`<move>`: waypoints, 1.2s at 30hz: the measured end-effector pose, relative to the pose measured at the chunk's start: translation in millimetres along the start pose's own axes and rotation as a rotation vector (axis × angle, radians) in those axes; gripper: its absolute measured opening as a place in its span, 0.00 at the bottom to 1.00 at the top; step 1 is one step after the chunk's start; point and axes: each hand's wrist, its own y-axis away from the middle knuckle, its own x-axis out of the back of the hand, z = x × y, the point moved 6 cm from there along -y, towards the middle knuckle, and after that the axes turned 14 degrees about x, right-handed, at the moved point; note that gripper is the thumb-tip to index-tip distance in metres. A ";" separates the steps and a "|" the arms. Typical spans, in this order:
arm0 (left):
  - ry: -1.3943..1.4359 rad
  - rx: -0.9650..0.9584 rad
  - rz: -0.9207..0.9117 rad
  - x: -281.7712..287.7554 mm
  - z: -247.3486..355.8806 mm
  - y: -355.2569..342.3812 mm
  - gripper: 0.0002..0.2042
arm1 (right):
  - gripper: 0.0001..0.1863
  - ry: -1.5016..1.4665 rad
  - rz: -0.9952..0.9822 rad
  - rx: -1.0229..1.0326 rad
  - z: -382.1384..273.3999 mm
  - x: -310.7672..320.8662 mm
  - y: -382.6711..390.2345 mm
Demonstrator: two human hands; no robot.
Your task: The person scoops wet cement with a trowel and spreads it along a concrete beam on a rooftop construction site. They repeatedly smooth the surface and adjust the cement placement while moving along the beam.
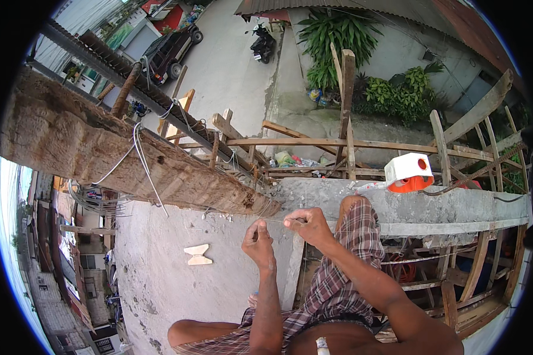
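Observation:
My left hand (259,244) and my right hand (310,226) are held close together in front of my knees, fingers pinched. A thin pale string (272,220) runs between the fingertips; it is too fine to tell whether it is cord or wire. Just beyond my hands is the lower end of a thick, rough wooden plank (142,160), which slants up to the far left. Bent wire (141,148) is looped round that plank. On the concrete to the left of my left hand lies a notched, cream-coloured piece (198,254).
A white and orange cut-open container (408,173) sits on the concrete ledge (456,204) to the right. Wooden scaffold rails (361,144) stand beyond it. A rusty steel bar (126,90) sticks up beside the plank. Far below are a motorcycle (262,44) and a dark vehicle (163,56).

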 end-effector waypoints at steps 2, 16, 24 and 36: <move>-0.090 -0.044 -0.076 -5.9 7.4 3.6 0.16 | 0.08 0.003 -0.013 -0.005 -1.3 2.9 -3.2; -0.203 -0.215 -0.305 -34.6 3.9 41.8 0.10 | 0.07 -0.122 -0.015 -0.004 0.2 12.9 7.0; -0.568 -0.492 -0.305 -37.1 12.6 48.3 0.15 | 0.07 -0.202 0.041 -0.035 15.0 6.8 20.8; 0.074 0.095 -0.257 -4.5 2.4 24.0 0.09 | 0.13 -0.394 0.105 -0.307 6.9 14.6 30.2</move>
